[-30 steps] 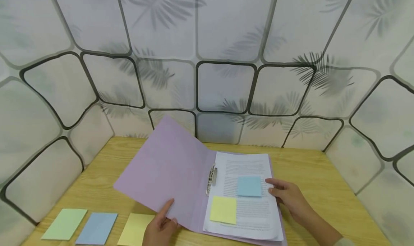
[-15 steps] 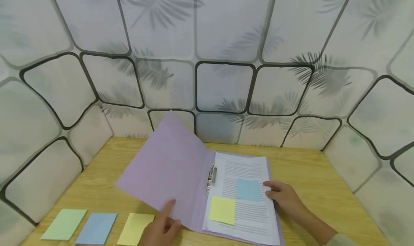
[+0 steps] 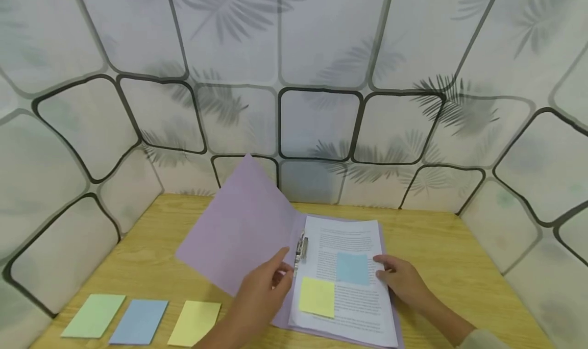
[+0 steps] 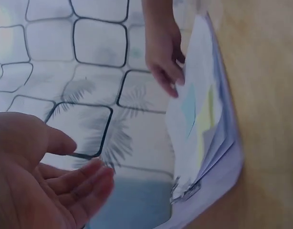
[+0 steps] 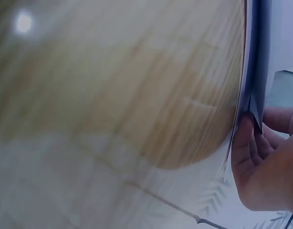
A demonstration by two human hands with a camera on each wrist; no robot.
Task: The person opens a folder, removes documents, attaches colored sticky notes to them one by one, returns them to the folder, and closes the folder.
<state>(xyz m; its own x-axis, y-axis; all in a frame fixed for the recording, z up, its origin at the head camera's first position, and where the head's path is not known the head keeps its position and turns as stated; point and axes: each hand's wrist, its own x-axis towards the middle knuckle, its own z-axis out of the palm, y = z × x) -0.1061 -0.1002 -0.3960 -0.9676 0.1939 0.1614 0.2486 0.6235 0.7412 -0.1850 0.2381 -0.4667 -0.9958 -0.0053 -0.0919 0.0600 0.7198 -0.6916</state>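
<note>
A purple folder [image 3: 243, 226] lies spread on the table, its left cover tilted up off the tabletop. Printed sheets [image 3: 346, 313] are stacked on its right side, with a blue sticky note [image 3: 352, 268] and a yellow sticky note [image 3: 317, 297] on the top page. At the spine is a metal clip [image 3: 300, 249]. My left hand [image 3: 264, 290] hovers just left of the clip, over the inner cover; its fingers, loosely bent, hold nothing in the left wrist view [image 4: 46, 176]. My right hand [image 3: 404, 282] pinches the sheets' right edge between thumb and fingers.
On the table at front left lie a green pad [image 3: 94, 316], a blue pad [image 3: 139, 322] and a yellow pad [image 3: 195, 322] in a row. The wooden table [image 3: 436, 252] meets patterned walls [image 3: 321, 124] behind and at both sides.
My left hand has let go of the cover's lower edge and moved up and right toward the clip. The cover leans up slightly more. My right hand stays at the sheets' edge.
</note>
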